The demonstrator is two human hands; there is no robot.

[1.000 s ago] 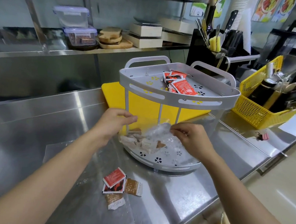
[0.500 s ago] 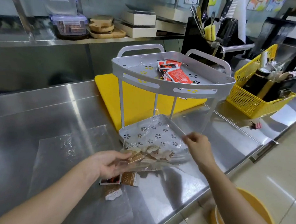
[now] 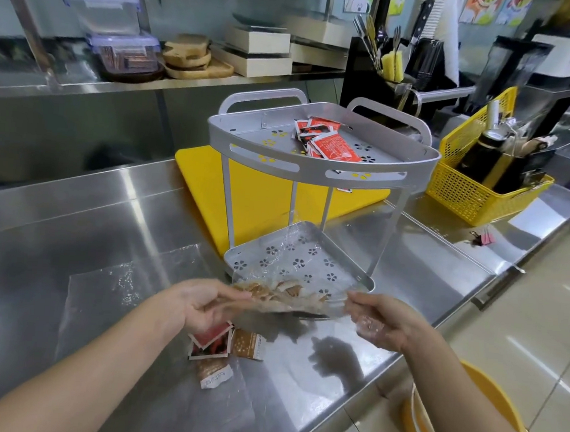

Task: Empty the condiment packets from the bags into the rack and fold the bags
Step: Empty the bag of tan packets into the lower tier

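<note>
While clear bag (image 3: 292, 284) hung over rack (image 3: 321, 166) near edge, pinched at left end by left hand (image 3: 199, 306), right end by right hand (image 3: 381, 320). Brown pkts (image 3: 280, 291) bunched inside at near side, over lower tray (image 3: 361, 280). Best tipped w/ mouth low over tray, not counter (image 3: 125, 211).

Rack (image 3: 317, 165) stands on counter (image 3: 74, 221), board (image 3: 261, 197) behind, loose packets (image 3: 227, 346) in front

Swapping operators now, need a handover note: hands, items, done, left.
Left hand and right hand: each has a grip on one end of the clear bag of brown packets, held over the rack's lower tray.
Done: red packets in the top tray; one empty bag flat on the counter.
Left: empty this bag, rack the loose packets on the counter, fold bags.
</note>
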